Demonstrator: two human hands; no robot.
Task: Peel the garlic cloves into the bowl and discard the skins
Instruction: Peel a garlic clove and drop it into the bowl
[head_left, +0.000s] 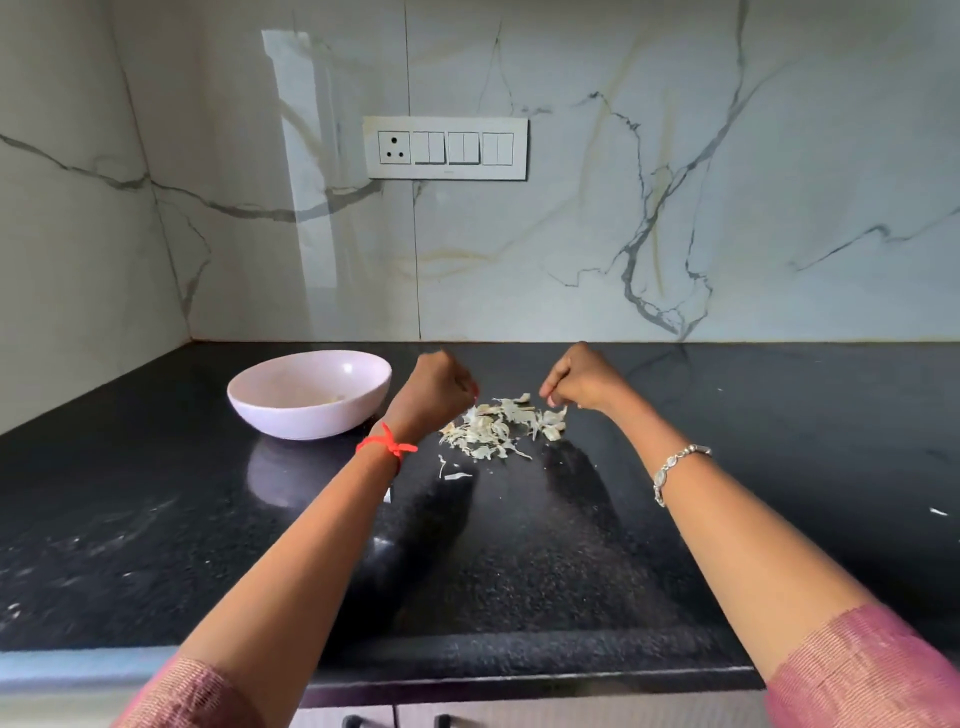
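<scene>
1. The left hand (436, 387) hangs over the tabletop (156, 519) with its back to the camera and its fingers curled in. I cannot tell whether it holds a clove or a skin.
2. The right hand (582, 384) is curled in the same way, fingertips pointing down at the heap. What it pinches, if anything, is hidden.
3. The garlic skins (498, 428) lie in a loose heap between the two hands and just below them. The heap's long axis runs left to right, and a few stray flakes sit nearer the person.
4. The bowl (306, 418) stands left of the heap, just beside the left hand and well apart from the right. Pale bits inside are probably peeled cloves.
5. In my judgement, a clove bound for the bowl suits the left hand, with a short move leftward. For gathering the skins, the heap is about equally near both hands.
</scene>
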